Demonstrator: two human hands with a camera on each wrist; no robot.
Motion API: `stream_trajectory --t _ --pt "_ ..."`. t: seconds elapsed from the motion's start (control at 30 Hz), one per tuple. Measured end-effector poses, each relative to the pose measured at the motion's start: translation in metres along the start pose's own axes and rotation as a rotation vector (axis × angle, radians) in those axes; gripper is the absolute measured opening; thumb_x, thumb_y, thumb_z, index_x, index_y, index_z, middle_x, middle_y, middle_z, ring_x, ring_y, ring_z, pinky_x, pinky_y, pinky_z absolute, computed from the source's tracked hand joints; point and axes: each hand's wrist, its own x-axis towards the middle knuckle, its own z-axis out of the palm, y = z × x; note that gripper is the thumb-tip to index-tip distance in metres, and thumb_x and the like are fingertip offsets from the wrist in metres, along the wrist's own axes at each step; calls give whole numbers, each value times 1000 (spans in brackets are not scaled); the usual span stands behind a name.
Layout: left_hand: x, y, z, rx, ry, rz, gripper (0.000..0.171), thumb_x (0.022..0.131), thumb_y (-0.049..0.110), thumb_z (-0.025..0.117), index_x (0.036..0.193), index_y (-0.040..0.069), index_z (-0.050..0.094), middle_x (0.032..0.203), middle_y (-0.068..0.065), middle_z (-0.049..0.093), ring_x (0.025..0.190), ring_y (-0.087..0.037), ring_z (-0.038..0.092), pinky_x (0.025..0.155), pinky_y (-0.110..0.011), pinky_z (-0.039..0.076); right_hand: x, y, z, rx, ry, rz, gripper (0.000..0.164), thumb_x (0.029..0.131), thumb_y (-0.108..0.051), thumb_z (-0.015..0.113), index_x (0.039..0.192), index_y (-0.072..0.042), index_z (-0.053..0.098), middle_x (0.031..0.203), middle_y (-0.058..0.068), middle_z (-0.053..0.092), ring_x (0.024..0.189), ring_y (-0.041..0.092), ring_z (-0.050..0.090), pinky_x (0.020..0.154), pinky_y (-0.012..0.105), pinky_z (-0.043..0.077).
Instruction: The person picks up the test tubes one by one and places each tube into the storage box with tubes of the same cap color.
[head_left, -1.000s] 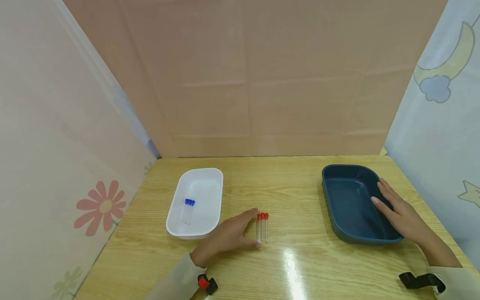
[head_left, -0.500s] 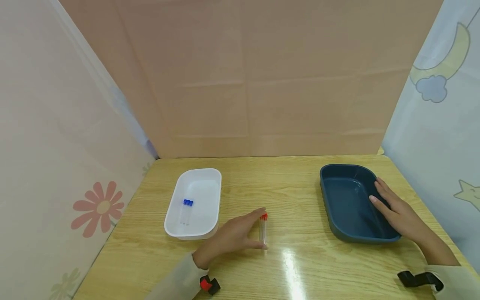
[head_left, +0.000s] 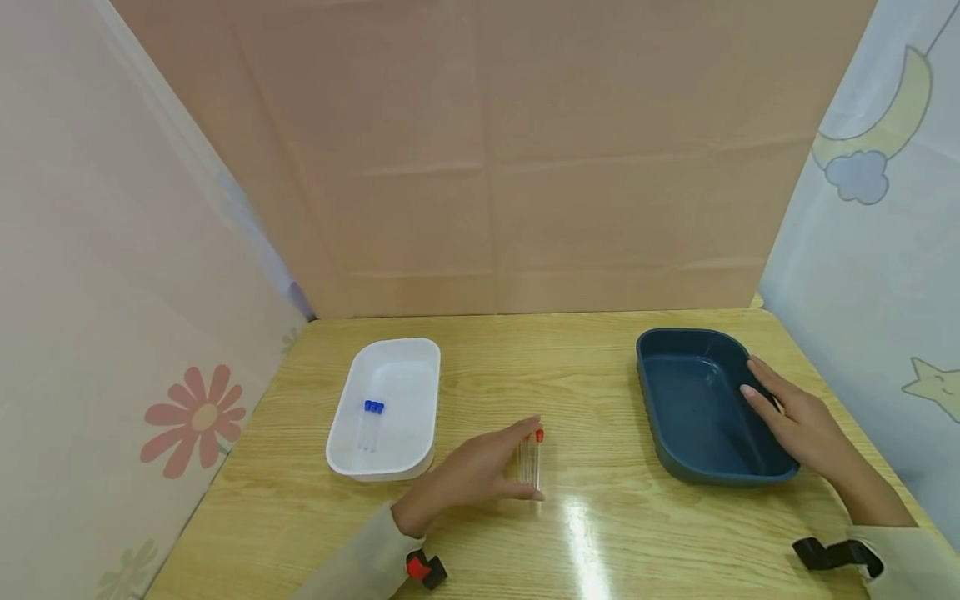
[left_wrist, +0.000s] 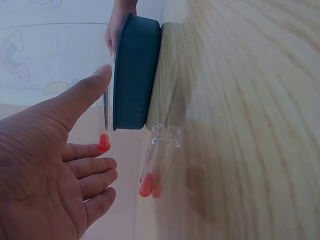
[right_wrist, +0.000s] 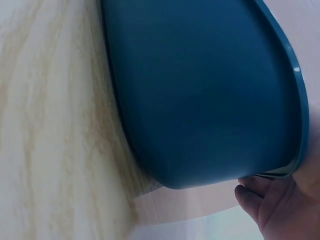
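Observation:
In the left wrist view, my left hand (head_left: 480, 471) pinches a clear test tube with a red cap (left_wrist: 104, 142) lengthwise, thumb at the bottom end and index finger at the cap. Its other fingers stay loosely bent. Close below, more red-capped test tubes (left_wrist: 150, 172) lie on the table, overlapping each other in this view. My right hand (head_left: 802, 425) grips the right rim of a dark blue tub (head_left: 697, 479), thumb over the inner side and fingers outside the wall, as the right wrist view shows.
A white tub (head_left: 408, 392) stands at the left, with blue-capped test tubes (head_left: 373, 408) lying in it. The wooden table (head_left: 540, 358) ends at a tan backdrop (head_left: 487, 208). Patterned cloth walls (head_left: 900, 275) stand on both sides.
My left hand has moved slightly to the right over the red-capped tubes, and its thumb and index finger have closed on one. The right hand stays on the dark blue tub.

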Motion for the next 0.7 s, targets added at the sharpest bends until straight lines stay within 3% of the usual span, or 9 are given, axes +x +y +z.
stream_trajectory --t 0.03,0.13,0.2,0.27,0.3,0.37,0.47,0.57,0.7 --pt "0 1 0 -5 -1 0 102 86 65 69 162 14 24 163 -1 32 144 -19 41 113 -38 42 0 0 0 -11 8 -4 61 110 -22 46 162 -7 18 166 21 15 149 9 8 109 3 7" --pt "0 3 0 -7 0 4 102 86 64 70 162 15 25 163 0 32 144 -19 42 112 -37 43 1 2 0 -22 20 -11 62 110 -21 48 162 -7 19 165 23 18 148 6 9 107 2 7" --pt "0 4 0 -4 4 9 101 86 63 71 162 14 25 163 0 32 144 -19 42 112 -37 42 2 2 0 -12 9 -12 63 109 -21 48 162 -5 17 165 24 15 153 22 10 118 14 5" --pt "2 4 1 1 5 16 101 86 62 72 162 14 26 163 -1 32 144 -18 41 112 -37 42 3 4 -1 5 -11 -12 65 109 -21 48 162 -5 13 166 22 10 151 44 9 124 36 3" --pt "2 4 1 4 6 20 101 86 62 71 162 14 26 163 0 32 144 -18 41 112 -36 42 4 4 -1 11 -21 -16 66 109 -20 48 162 -5 11 167 21 7 152 44 7 125 38 2" --pt "4 5 2 6 4 21 101 86 63 71 162 14 27 164 0 32 144 -17 41 113 -36 42 6 6 -3 36 -46 -20 69 109 -19 48 163 -7 6 168 16 0 149 52 4 120 60 1" --pt "6 6 3 -1 -1 23 101 85 64 70 162 14 27 164 1 32 144 -18 41 113 -36 42 8 7 -5 73 -79 -22 72 109 -19 47 163 -12 -1 168 9 -9 150 49 -4 113 72 -1" --pt "7 7 5 -9 -8 29 101 86 65 69 162 14 26 164 2 31 143 -19 42 113 -38 42 9 7 -4 98 -99 -26 73 110 -18 46 162 -14 -3 168 6 -12 151 39 -9 118 65 -6" --pt "11 8 8 -11 -10 50 101 86 65 68 162 13 26 165 2 29 143 -19 42 112 -39 43 9 9 -2 107 -106 -47 71 110 -17 45 162 -12 -3 167 8 -13 150 20 -13 121 38 -13"
